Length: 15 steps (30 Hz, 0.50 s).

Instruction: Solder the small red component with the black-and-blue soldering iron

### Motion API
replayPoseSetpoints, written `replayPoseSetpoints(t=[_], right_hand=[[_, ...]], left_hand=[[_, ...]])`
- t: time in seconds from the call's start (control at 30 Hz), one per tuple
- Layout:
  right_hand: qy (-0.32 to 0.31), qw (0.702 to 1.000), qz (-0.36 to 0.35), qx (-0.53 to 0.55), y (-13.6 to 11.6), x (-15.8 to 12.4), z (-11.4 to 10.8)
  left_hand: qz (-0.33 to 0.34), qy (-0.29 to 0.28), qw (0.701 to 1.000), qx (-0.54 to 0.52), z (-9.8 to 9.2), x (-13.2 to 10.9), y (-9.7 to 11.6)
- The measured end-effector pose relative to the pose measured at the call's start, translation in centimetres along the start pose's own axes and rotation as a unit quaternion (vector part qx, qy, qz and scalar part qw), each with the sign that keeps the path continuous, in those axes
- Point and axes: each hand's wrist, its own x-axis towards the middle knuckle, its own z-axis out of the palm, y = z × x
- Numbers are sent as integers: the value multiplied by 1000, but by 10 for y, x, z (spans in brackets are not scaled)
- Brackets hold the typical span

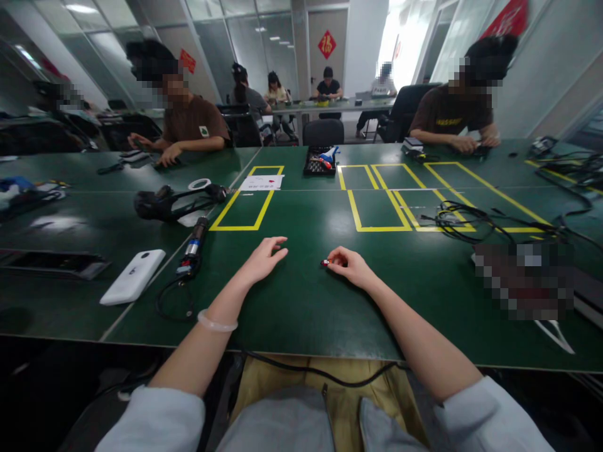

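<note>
Between the thumb and fingers of my right hand is a small red, white and dark piece, too small to name, held low over the green table. My left hand hovers to its left, fingers apart, with nothing in it. A pale bracelet circles my left wrist. Beyond both hands, a black tray contains blue, white and red items that I cannot make out in detail.
Yellow tape outlines mark the tabletop. At left lie a white power bank-like box, a dark cylindrical tool and a black headset-like device. Tangled black cables are at right. Two people work across the table.
</note>
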Motion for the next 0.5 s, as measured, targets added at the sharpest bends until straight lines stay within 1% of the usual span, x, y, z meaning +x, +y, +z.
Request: replayPoseSetpoints(t=[0.07,0.1,0.17,0.23,0.27,0.33,0.4,0.43,0.5], right_hand=[[0,1000,0,0,1,0,0],[0,1000,0,0,2,0,1],[-1,1000,0,-2,3,0,1],[-2,1000,-1,-3,3,1,2],[-3,1000,-2,-3,3,1,2],[-4,1000,-4,-4,3,1,2],[-5,1000,-4,-7,1,1,3],[-5,1000,-3,-9,0,1,3],[-4,1000,-2,-12,-1,1,3]], left_hand=[[-25,43,990,129,-23,-9,-24],[-44,67,977,196,-35,-15,-37],[-91,117,939,309,-56,-28,-61],[-136,156,902,378,-74,-43,-82],[-159,167,889,395,-81,-50,-91],[-212,164,878,397,-95,-64,-107],[-258,136,884,366,-105,-75,-121],[-270,120,891,345,-110,-78,-128],[-264,95,911,303,-118,-82,-142]])
